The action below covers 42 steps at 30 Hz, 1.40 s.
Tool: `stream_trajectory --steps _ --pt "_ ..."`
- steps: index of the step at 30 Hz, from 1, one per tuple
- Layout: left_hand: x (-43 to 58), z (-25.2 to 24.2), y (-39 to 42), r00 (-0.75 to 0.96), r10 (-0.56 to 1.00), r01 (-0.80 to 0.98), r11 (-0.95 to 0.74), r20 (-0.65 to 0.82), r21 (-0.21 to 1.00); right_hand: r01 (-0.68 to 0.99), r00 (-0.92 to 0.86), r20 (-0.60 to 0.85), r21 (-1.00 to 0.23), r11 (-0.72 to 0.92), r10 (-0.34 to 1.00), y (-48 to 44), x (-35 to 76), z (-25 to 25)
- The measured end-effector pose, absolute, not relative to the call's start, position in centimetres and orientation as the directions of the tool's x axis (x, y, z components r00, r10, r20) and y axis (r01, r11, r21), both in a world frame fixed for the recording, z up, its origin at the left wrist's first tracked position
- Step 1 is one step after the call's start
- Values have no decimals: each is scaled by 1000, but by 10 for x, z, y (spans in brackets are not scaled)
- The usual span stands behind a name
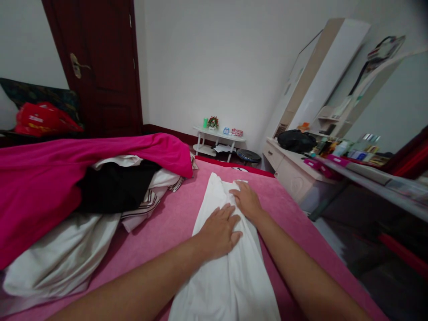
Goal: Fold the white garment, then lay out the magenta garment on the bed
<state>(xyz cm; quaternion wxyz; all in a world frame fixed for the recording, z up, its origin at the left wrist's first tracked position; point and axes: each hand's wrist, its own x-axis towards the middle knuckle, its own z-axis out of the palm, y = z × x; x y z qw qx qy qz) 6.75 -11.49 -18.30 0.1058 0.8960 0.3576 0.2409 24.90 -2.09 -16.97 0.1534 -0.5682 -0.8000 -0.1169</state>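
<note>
A white garment lies lengthwise down the middle of a pink bed cover, its near end running out of view at the bottom edge; the left hand rests palm down on it, open, fingers spread and slightly bent; a little farther up, the right hand lies on the garment's right side near its far end, also open, its fingers loosely apart on the cloth; neither hand grips it.

To the left, apart from the white garment, sits a heap of clothes: a pale cloth nearest, a black garment above it, a striped white piece at its right, and a bright magenta cloth draped over the top; beyond the bed's right side, a dressing table bears a black bag; past the foot stand a round stool and a small white table with a green cup and a potted plant; at far left, a red bag sits near a dark red door.
</note>
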Motion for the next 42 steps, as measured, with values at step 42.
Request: stream_trajectory --steps 42 --pt "58 -196 -88 572 674 288 -699 468 654 418 -207 202 -866 274 957 -274 226 -130"
